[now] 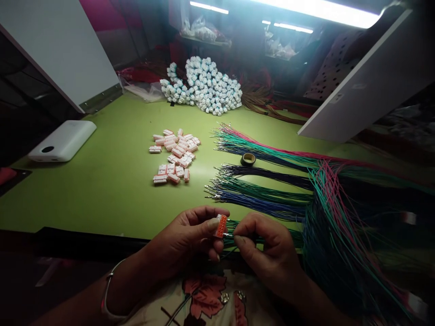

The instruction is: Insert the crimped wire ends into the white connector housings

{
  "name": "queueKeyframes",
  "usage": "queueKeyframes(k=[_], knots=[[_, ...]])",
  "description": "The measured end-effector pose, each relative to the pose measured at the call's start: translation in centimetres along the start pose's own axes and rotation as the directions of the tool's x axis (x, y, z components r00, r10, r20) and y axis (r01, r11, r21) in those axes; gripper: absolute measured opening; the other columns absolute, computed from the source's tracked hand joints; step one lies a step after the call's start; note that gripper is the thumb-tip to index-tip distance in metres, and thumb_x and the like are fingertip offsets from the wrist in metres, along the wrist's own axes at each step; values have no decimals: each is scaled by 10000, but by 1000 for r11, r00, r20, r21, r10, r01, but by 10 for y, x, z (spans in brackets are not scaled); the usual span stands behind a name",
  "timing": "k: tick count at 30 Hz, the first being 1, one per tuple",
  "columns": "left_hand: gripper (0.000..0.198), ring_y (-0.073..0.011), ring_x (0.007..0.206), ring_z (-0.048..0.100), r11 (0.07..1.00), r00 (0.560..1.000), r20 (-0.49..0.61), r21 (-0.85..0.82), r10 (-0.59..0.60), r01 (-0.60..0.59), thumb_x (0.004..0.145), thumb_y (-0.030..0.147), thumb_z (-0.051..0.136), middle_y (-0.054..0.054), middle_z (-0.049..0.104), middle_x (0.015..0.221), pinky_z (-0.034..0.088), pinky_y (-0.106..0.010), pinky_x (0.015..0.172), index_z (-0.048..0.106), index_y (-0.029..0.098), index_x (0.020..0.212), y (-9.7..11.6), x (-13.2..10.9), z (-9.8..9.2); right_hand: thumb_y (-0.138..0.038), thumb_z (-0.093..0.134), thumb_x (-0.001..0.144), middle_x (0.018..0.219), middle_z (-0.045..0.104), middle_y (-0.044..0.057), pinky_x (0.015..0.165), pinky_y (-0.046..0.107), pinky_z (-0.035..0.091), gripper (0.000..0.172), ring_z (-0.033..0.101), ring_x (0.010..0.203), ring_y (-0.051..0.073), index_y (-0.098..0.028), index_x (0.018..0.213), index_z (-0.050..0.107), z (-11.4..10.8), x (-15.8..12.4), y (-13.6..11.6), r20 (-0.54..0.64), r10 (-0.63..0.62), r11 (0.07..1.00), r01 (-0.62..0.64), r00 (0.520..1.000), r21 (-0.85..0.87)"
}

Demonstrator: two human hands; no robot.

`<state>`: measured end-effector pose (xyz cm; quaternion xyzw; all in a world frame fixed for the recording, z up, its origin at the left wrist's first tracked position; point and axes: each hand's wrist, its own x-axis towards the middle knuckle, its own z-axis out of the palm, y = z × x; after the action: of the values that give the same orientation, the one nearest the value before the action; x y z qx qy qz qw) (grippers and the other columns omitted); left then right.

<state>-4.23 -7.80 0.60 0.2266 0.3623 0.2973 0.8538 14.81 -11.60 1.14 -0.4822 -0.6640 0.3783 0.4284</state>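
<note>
My left hand (pixel 183 240) grips a small orange-and-white multi-pin connector housing (pixel 221 226) between thumb and fingers, at the front edge of the green table (pixel 102 199). My right hand (pixel 267 253) pinches a thin green wire (pixel 244 237), its metal terminal tip (pixel 231 235) right at the housing's side. The hand hides most of that wire. Long bundles of green, blue, dark and pink wires (pixel 261 197) fan out to the right, their bare tips pointing left.
A scattered pile of loose orange-and-white connectors (pixel 175 156) lies mid-table. Behind it is a heap of white-and-blue wired connectors (pixel 204 86). A tape roll (pixel 248 159) sits among the wires, a white power bank (pixel 63 141) lies left, and white panels (pixel 367 86) angle in on both sides.
</note>
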Motion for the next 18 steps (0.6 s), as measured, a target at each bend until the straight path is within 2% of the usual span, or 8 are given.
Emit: queueKeyframes(k=[9, 18], knots=[[239, -112, 555, 633, 999, 1000, -1, 34, 1, -1, 789, 239, 756, -39, 671, 697, 567, -217, 523, 724, 167, 1015, -1, 2, -2, -51, 554, 820, 671, 524, -31, 578, 254, 363, 150, 481, 619, 107, -181, 748, 576, 1, 0, 0, 2, -104, 990, 104, 995, -93], [200, -114, 543, 632, 996, 998, -6, 69, 59, -59, 764, 213, 772, -8, 663, 665, 563, -215, 503, 707, 174, 950, -3, 1, -4, -66, 525, 853, 671, 528, -20, 605, 285, 338, 159, 483, 634, 119, -184, 750, 552, 2, -4, -2, 17, -179, 956, 178, 984, -234]])
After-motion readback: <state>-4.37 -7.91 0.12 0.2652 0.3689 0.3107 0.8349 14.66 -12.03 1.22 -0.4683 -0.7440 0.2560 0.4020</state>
